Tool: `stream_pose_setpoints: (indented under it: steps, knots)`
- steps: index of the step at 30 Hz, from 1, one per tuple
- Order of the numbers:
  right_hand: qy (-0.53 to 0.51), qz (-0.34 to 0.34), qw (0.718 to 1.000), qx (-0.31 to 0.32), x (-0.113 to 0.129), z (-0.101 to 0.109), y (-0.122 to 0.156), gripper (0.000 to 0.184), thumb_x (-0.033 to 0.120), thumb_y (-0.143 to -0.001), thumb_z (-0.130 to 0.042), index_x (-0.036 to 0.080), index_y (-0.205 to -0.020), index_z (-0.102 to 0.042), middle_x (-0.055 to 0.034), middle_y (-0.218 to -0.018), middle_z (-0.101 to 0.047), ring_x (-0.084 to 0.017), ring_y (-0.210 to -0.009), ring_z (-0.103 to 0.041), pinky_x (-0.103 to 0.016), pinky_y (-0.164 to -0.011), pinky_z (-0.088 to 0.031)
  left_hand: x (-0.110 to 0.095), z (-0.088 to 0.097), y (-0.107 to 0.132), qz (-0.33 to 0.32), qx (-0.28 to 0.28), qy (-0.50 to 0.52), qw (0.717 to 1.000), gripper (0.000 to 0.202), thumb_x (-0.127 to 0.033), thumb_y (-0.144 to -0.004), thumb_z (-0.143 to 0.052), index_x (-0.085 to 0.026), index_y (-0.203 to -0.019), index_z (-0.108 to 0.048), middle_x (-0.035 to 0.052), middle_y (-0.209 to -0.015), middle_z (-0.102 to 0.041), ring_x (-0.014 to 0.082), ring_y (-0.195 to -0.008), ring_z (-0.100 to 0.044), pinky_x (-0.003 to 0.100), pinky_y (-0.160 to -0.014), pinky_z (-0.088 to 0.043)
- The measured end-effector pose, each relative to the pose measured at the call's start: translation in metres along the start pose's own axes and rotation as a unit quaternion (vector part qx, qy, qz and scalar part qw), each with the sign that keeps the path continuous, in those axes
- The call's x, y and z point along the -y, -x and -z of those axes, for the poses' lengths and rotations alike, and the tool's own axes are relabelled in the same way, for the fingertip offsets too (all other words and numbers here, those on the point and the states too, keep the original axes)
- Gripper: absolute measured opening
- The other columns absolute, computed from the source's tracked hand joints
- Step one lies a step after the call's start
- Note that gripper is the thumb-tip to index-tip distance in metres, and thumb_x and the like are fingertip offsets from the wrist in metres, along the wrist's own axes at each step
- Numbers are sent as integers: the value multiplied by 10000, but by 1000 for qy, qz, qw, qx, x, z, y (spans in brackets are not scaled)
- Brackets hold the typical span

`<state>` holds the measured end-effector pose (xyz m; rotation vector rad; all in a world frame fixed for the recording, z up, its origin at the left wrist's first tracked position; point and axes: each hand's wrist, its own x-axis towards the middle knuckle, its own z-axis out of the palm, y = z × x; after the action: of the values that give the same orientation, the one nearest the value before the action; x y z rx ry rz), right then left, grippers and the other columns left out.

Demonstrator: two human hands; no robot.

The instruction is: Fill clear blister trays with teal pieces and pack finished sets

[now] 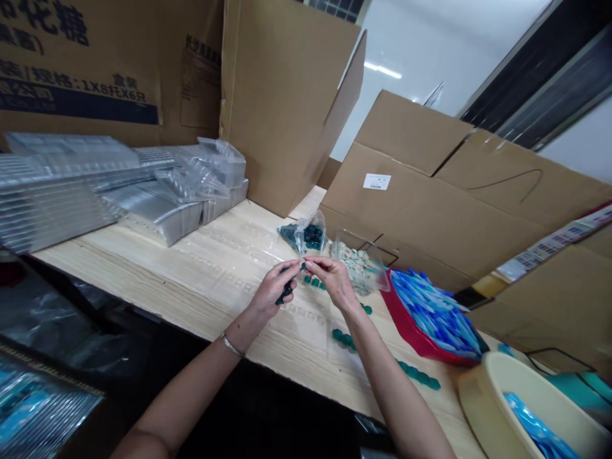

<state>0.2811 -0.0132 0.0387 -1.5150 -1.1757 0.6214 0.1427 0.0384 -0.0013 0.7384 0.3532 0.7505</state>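
Handling green pieces (285,294)
Left hand (271,288) grips several; right hand (336,278) pinches one; bag (302,234) just beyond both.

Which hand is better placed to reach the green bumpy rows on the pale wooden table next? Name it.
Likely the right hand: it is nearer the rows, while the left hand cups dark green pieces.

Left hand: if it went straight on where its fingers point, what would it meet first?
Most likely the right hand, its fingertips close by at a small green piece; the plastic bag looks farther on, though depth is unclear.
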Motion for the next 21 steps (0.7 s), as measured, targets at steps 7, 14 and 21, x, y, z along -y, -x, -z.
stream_pose_setpoints:
  steps: [7,14,21]
  knots:
    - [78,71,994,15,6,-6,5,231,356,-725,-648,213,-894,-715,-50,-887,-692,-174,-806,-624,-304,-724,-500,8,1,1,-93,-59,-163,981,402,-442,-684,-659,-169,-969,-582,-72,-519,-421,33,-370,-341,133,-322,-254]
    - [93,69,993,21,1,-1,9,264,319,-729,-626,187,-951,-685,-56,-895,-684,-160,-790,-624,-289,-712,-509,7,0,-1,-116,-76,-200,970,253,-386,-728,-619,-178,-872,-622,-48,-524,-475,51,-398,-365,149,-366,-279]
    - [207,126,970,-20,6,-3,16,195,207,-742,-550,164,-892,-667,-61,-848,-667,-154,-733,-619,-294,-712,-504,8,-3,2,-268,-79,-313,908,84,-203,-710,-652,-221,-793,-654,38,-814,-613,157,-843,-550,202,-745,-410]
